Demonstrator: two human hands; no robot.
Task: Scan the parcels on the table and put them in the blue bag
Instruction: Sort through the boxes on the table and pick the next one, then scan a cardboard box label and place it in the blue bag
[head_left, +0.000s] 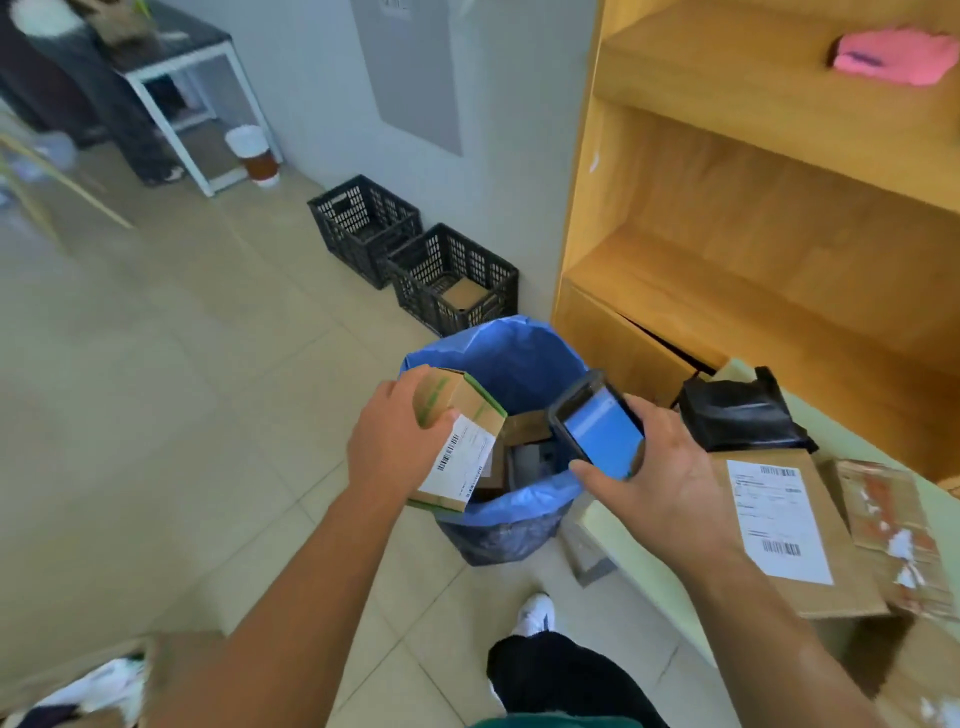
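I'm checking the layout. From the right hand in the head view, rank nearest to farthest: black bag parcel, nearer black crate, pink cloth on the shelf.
From the right hand:
1. Black bag parcel, on the table just beyond it.
2. Nearer black crate, on the floor behind the blue bag.
3. Pink cloth, top shelf.

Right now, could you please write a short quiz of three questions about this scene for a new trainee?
1. True or false: the left hand holds a small labelled box over the blue bag.
2. What does the right hand hold? A) tape B) a handheld scanner C) scissors
3. Fill in: the black plastic parcel lies on the ____.

Key: 1 true; 2 B; 3 table.
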